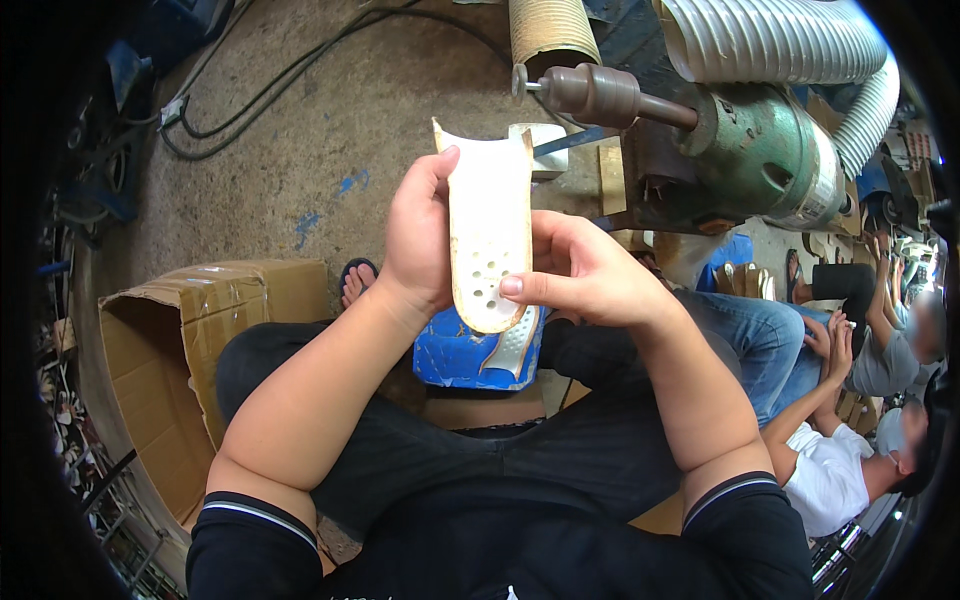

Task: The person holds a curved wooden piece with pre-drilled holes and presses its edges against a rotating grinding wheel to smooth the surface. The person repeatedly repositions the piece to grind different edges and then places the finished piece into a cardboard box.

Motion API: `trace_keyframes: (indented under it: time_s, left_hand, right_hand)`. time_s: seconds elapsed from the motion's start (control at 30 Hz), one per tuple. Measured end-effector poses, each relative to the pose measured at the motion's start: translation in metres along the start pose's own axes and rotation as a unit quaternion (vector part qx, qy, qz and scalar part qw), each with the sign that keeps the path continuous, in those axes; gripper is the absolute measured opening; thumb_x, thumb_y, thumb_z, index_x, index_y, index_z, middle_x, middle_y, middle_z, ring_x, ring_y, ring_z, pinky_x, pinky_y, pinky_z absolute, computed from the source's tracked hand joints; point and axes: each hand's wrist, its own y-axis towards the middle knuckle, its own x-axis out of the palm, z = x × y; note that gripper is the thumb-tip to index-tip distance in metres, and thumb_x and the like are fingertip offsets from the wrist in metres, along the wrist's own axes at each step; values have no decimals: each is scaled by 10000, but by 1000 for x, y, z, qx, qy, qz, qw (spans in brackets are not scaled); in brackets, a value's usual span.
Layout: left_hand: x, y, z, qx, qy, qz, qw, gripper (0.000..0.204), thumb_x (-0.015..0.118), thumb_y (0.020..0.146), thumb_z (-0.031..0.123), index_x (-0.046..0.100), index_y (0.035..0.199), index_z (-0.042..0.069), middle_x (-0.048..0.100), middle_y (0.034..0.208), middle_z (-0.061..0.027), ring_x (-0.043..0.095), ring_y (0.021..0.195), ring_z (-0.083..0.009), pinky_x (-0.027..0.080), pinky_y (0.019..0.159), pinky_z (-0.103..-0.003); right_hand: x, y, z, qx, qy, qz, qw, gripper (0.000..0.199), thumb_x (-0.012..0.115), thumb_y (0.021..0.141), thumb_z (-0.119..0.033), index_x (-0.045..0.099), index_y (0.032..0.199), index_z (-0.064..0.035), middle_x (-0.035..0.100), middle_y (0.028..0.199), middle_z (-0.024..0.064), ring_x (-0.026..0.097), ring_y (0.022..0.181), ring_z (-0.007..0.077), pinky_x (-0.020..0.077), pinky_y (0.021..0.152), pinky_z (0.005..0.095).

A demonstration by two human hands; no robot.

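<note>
I hold a pale cream shoe insole piece (488, 215) upright in front of me; it has several small round holes near its lower rounded end and a notched top. My left hand (418, 240) grips its left edge, thumb tip near the top. My right hand (580, 270) holds the right edge, thumb pressed over the lower part by the holes. Below the hands, a blue block with a white curved insert (478, 352) rests between my knees.
A grinding machine with a brown spindle (600, 95) and green motor (770, 150) stands just beyond the hands, with ribbed ducts (800, 45) above. An open cardboard box (180, 350) sits at my left. Cables (300, 70) lie on the concrete floor. Other people (850, 400) sit at the right.
</note>
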Motion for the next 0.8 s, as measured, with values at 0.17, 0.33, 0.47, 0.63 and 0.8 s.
trace_keyframes:
  time_s: [0.17,0.33,0.47,0.63,0.8]
  left_hand:
    - [1,-3,-5,20,20,62,998,569,380,1063,371,647,1298,-73,738,1158,-206,734,1027,-296,593,965,-431]
    - [8,-6,-4,21,32,18,999,776,327,1077,572,641,1324,-93,734,1166,-221,724,1058,-306,588,974,-427]
    - [13,-11,-3,25,38,3,999,972,280,1050,757,639,1321,-105,733,1164,-215,720,1055,-291,586,973,-421]
    - [17,-15,-3,16,37,-6,999,1056,275,1019,827,631,1332,-116,730,1170,-211,713,1058,-283,579,974,-412]
    - [18,-18,-2,9,36,-4,999,1107,267,998,868,634,1326,-123,729,1152,-208,710,1057,-283,569,979,-408]
  right_hand:
    - [-6,0,14,13,-79,5,997,485,817,964,-168,636,1351,60,769,1160,111,720,1029,152,584,944,338]
    - [-13,-2,22,-14,-249,16,968,483,874,875,-239,706,1218,55,791,1032,158,753,943,219,589,865,366]
    - [-15,-4,24,-31,-299,16,954,504,905,815,-291,729,1132,58,787,986,192,764,914,276,586,845,383]
    - [-13,-9,23,-40,-287,13,957,497,911,802,-286,736,1117,56,792,1001,193,769,934,278,589,860,384]
    - [-10,-13,16,-17,-277,5,961,486,911,799,-269,742,1116,58,796,1024,197,772,970,272,590,888,380]
